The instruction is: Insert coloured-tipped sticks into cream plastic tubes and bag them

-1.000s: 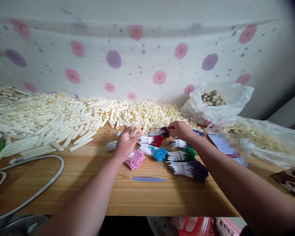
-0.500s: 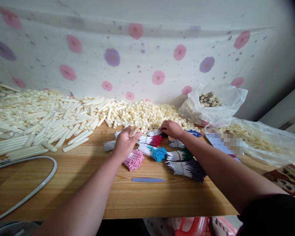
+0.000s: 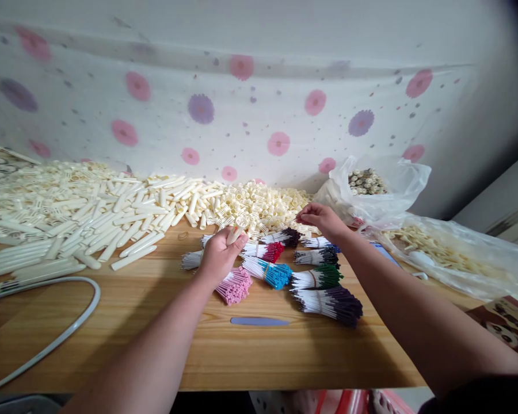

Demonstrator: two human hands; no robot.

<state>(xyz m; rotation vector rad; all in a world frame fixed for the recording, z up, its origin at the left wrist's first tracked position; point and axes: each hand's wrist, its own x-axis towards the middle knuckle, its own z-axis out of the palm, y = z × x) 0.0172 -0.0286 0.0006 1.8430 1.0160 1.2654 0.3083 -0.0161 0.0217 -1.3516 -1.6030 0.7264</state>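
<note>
My left hand point(image 3: 219, 253) is closed around a cream plastic piece point(image 3: 235, 234) above the left bundles of thin sticks. My right hand point(image 3: 319, 218) hovers over the back of the bundles with thumb and fingers pinched; whatever it holds, if anything, is too small to make out. Below the hands lie stick bundles: pink point(image 3: 234, 285), light blue point(image 3: 278, 276), red point(image 3: 273, 251), black point(image 3: 290, 237), green point(image 3: 329, 276) and dark purple point(image 3: 344, 306). A blue bundle is partly hidden by my right hand and forearm.
Long cream tubes point(image 3: 133, 224) and short cream pieces point(image 3: 259, 204) are heaped along the back. Plastic bags point(image 3: 397, 190) stand at the right. A flat purple tool point(image 3: 259, 321) lies near the front, a white cable point(image 3: 95, 293) at the left, a panda-printed item point(image 3: 503, 325) at the right.
My right hand has lifted off the black bundle and moved right and slightly up. My left hand keeps its hold on the cream piece. The view has shifted slightly.
</note>
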